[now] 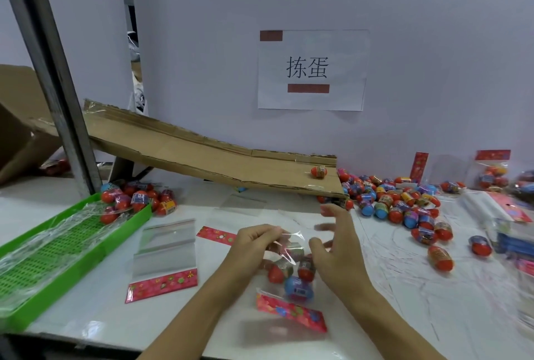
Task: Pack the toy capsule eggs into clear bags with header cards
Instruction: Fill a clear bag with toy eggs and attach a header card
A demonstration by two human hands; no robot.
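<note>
A clear bag (291,267) is lying on the white worktop (202,302) in front of the person, and several capsule eggs, red ones and a blue one (297,287), are being held inside it. Its red header card (290,313) is lying at the near end. The open far edge of the bag is being pinched by the curled fingers (270,234) of the left hand (254,241). The right hand (336,244) is being held just beside the bag mouth, its fingers spread wide and gripping nothing; they are blurred.

A green tray (52,255) at the left is being filled with crinkled clear film, with packed bags of eggs (135,200) at its far end. Empty bags with header cards (163,261) are lying between tray and hands. A cardboard ramp (202,154) is sloping down toward a loose heap of eggs (404,203) at the right, one egg (318,171) resting on its lower end. A paper sign (312,70) is taped to the wall.
</note>
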